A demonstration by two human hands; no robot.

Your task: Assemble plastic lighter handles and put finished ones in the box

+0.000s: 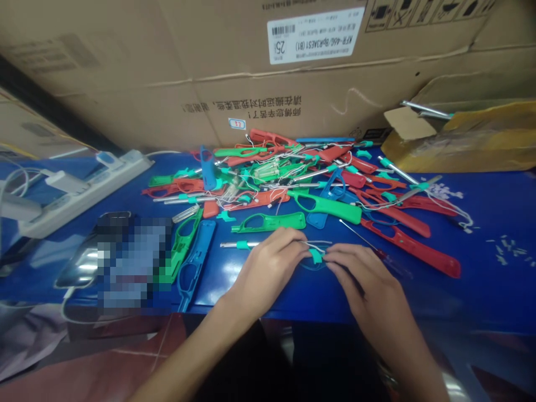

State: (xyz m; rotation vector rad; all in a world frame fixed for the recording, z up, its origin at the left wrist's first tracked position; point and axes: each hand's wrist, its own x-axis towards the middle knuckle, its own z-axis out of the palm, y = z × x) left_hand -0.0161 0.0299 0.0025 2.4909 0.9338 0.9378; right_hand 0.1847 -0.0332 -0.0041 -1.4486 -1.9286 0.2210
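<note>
My left hand (272, 262) and my right hand (364, 279) face each other near the table's front edge, fingertips pinched. Between them sits a small teal lighter trigger (316, 256), touched by both hands' fingertips. Pale wires run just above the trigger. A blue loop, apparently part of a lighter shell, shows faintly beneath. From behind my left hand a metal lighter tube (238, 244) with a teal collar sticks out to the left; whether it is gripped is hidden. Just beyond lie a green lighter shell half (272, 222) and a second green shell half (330, 206).
A heap of red, green and blue lighter shells (272, 198), tubes and wires spreads behind my hands. A screwdriver (364, 237) and red shell (414, 248) lie right. Phones (136, 262) and a power strip (92, 190) are left. Cardboard boxes (188, 72) stand behind.
</note>
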